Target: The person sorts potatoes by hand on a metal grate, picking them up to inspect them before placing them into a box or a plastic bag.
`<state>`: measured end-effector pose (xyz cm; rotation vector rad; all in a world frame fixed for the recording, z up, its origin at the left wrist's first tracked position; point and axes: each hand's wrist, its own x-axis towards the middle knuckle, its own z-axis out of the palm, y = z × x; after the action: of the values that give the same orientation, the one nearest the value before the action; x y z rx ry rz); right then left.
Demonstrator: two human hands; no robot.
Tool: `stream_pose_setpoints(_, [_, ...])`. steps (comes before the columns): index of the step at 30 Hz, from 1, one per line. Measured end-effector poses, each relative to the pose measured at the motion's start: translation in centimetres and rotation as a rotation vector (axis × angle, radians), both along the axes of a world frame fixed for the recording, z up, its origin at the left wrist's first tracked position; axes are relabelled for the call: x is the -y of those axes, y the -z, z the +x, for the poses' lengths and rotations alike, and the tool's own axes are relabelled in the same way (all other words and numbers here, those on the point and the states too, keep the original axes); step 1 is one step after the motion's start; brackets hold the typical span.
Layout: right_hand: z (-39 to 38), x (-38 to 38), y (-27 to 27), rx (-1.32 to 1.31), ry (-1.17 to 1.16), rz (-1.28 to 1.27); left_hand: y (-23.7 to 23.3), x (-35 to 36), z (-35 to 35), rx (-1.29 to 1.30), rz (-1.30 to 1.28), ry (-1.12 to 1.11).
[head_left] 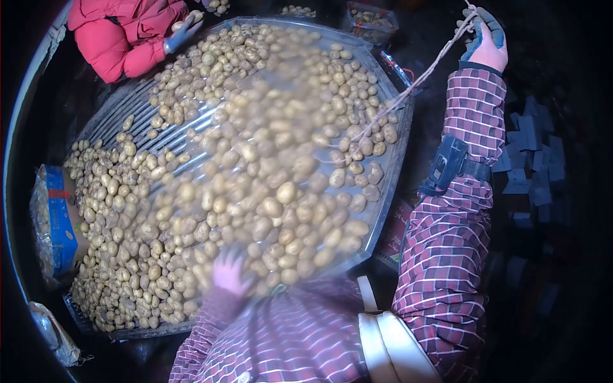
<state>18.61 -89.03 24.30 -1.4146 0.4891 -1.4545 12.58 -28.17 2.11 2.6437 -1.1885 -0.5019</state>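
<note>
Closest is a white strap (377, 332) across the person's plaid chest, just below the tray's near rim. Above it the left hand (228, 271) lies over the near edge of the tray (121, 108). It is badly blurred. The fingers point up the tray into the potatoes (268, 179), but I cannot tell how far it is open or whether it holds one.

Potatoes cover most of the tray, thickest through its middle and near left corner. Bare slats show at the tray's far left. The heap at the tray's middle is smeared.

The right hand (488, 41) is raised high beyond the tray's far right corner. It wears a grey-blue glove and is closed tight round a rope (415, 86). The rope slants taut down from the fist, crosses the tray's right rim and ends among the potatoes on that side. A dark band (450, 165) wraps the plaid right sleeve, off the tray's right rim.

At the tray's far left corner is another person's red sleeve (121, 32), and their gloved hand (182, 30) holds a potato over the tray. A blue box (60, 220) sits against the tray's left side, and a plastic bag (54, 335) lies off its near left corner. Crates (373, 20) of potatoes stand beyond the tray's far rim. Dark blocks (530, 153) lie well to the right of the tray.
</note>
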Motion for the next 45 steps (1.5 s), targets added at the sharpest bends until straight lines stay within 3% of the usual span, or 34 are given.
stream_pose_setpoints(3, [0.2,0.3,1.3,0.029,-0.069,0.017,0.3,-0.1,-0.1,-0.001,-0.028,-0.013])
stream_pose_setpoints(5, [1.0,1.9,6.0,0.002,-0.142,-0.07,0.1,0.0,-0.1,0.011,-0.032,-0.011])
stream_pose_setpoints(7, [0.7,0.8,11.1,-0.492,0.303,-0.325,0.7,-0.2,-0.1,0.019,-0.063,-0.016])
stream_pose_setpoints(8, [0.7,-0.4,13.5,-0.567,0.174,-0.237,0.8,-0.1,-0.1,0.037,-0.073,-0.026])
stream_pose_setpoints(10, [-0.2,0.5,23.5,-0.887,0.071,-0.402,0.5,-0.4,-0.1,0.036,-0.051,-0.036])
stream_pose_setpoints(13, [-1.0,-6.0,26.9,-1.653,-0.342,-0.718,-0.1,0.0,-0.1,-0.004,0.01,-0.034])
stream_pose_setpoints(16, [1.0,-15.0,23.7,-1.37,-0.569,-0.604,0.6,-0.3,-0.1,-0.02,-0.009,-0.041])
stream_pose_setpoints(18, [3.3,-20.5,25.8,-1.299,-0.731,-0.626,0.3,-0.2,0.0,-0.029,0.022,-0.039])
stream_pose_setpoints(21, [6.2,-28.0,24.3,-1.604,-0.585,-0.834,0.4,-0.1,0.0,-0.018,0.043,-0.034])
stream_pose_setpoints(22, [7.6,-29.4,25.7,-1.562,-0.651,-0.795,0.6,-0.2,0.0,-0.021,0.029,-0.035])
stream_pose_setpoints(25, [7.2,-32.0,24.8,-1.499,-0.868,-0.688,0.5,-0.2,0.0,-0.02,0.014,-0.036])
stream_pose_setpoints(27, [4.9,-33.0,24.3,-1.449,-0.923,-0.814,0.0,0.1,0.1,-0.046,0.019,-0.051])
stream_pose_setpoints(29, [1.4,-33.4,20.7,-1.541,-1.059,-0.873,-0.2,0.1,0.3,-0.044,-0.027,-0.053])
stream_pose_setpoints(33, [-3.1,-33.4,24.2,-1.201,-1.007,-1.142,0.0,0.2,0.1,-0.044,0.019,-0.067])
stream_pose_setpoints(34, [-4.2,-32.7,24.4,-1.07,-1.003,-1.128,0.2,0.0,0.1,-0.048,0.016,-0.067])
stream_pose_setpoints(37, [-4.3,-29.1,24.6,-0.971,-1.289,-0.407,0.6,-0.5,0.0,-0.055,0.02,-0.072])
stream_pose_setpoints(39, [-1.3,-25.8,22.4,-1.083,-1.094,-0.343,0.2,-0.1,0.2,-0.053,0.034,-0.075])
stream_pose_setpoints(41, [2.4,-23.4,23.3,-1.444,-0.886,-0.791,0.7,-0.6,0.3,-0.039,-0.008,-0.046])
stream_pose_setpoints(43, [6.1,-22.8,26.8,-1.7,-0.92,-0.879,0.8,-0.9,0.3,-0.056,-0.003,-0.059])
stream_pose_setpoints(45, [7.7,-23.3,28.0,-1.683,-0.781,-0.894,0.8,-0.9,0.4,-0.044,-0.023,-0.047])
